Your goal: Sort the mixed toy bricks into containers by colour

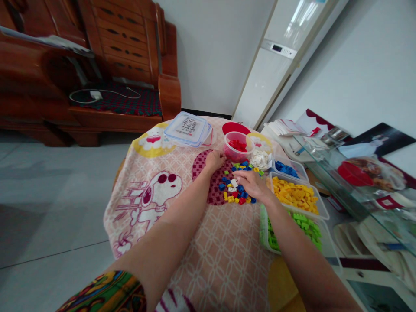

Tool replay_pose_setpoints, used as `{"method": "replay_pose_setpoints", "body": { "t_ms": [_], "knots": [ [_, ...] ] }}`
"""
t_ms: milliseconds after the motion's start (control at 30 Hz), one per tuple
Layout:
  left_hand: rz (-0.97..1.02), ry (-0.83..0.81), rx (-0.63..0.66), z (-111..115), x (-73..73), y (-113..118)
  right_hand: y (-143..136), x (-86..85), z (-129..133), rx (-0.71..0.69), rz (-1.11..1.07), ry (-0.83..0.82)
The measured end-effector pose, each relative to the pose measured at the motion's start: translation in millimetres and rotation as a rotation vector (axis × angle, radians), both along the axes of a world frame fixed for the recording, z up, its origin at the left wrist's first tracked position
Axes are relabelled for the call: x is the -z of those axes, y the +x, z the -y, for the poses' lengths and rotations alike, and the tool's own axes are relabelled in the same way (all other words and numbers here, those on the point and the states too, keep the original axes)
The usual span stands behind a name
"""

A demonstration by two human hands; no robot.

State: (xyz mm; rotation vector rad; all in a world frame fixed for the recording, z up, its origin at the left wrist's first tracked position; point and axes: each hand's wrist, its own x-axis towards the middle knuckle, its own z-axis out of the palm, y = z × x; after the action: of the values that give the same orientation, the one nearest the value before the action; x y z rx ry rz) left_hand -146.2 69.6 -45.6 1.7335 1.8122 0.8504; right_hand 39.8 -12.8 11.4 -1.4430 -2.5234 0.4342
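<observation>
A mixed pile of toy building bricks (231,189) in blue, yellow, white, red and green lies on the patterned tablecloth. My right hand (252,183) is over the pile from the right, its fingers drawn together; what is between them, if anything, is too small to name. A white brick (234,183) lies close by those fingertips. My left hand (215,160) rests at the far left of the pile with curled fingers, their tips beside a round clear tub (239,152) of red bricks (238,145). Whatever these fingers hold is hidden.
White bricks (260,159) are heaped behind the pile. On the right stand boxes of blue bricks (286,169), yellow bricks (295,196) and green bricks (305,227). Stacked lids (187,129) and a red lid (232,127) lie at the back. A glass shelf (344,195) borders the table's right.
</observation>
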Motion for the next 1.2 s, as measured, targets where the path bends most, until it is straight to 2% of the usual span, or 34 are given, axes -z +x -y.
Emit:
{"method": "replay_pose_setpoints", "body": {
  "t_ms": [100, 200, 400, 633, 867, 1000, 1200],
  "knots": [
    [-0.001, 0.002, -0.009, 0.5, 0.3, 0.5, -3.3, -1.8, -1.6, 0.046, -0.031, 0.05],
    [0.011, 0.007, -0.011, 0.6, 1.0, 0.9, -9.3, -0.6, -10.6, 0.057, 0.094, 0.106],
    [-0.001, 0.007, -0.005, 0.2, 0.8, 0.2, -27.0, 10.3, -31.7, 0.113, 0.342, 0.115],
    [-0.024, -0.001, 0.005, 1.8, -3.7, -0.2, -34.3, 22.5, -36.5, 0.145, 0.433, 0.155],
    [-0.003, -0.008, -0.003, 1.8, -3.2, 0.2, -39.5, 14.5, -29.1, 0.062, 0.368, 0.182],
    [0.0, -0.003, 0.005, 0.9, -1.0, -0.2, -46.8, 15.4, -26.7, 0.013, 0.425, 0.155],
    [-0.004, -0.026, 0.002, -1.6, -0.1, -0.8, -45.7, 16.8, -29.0, 0.017, 0.476, 0.138]
  ]
}}
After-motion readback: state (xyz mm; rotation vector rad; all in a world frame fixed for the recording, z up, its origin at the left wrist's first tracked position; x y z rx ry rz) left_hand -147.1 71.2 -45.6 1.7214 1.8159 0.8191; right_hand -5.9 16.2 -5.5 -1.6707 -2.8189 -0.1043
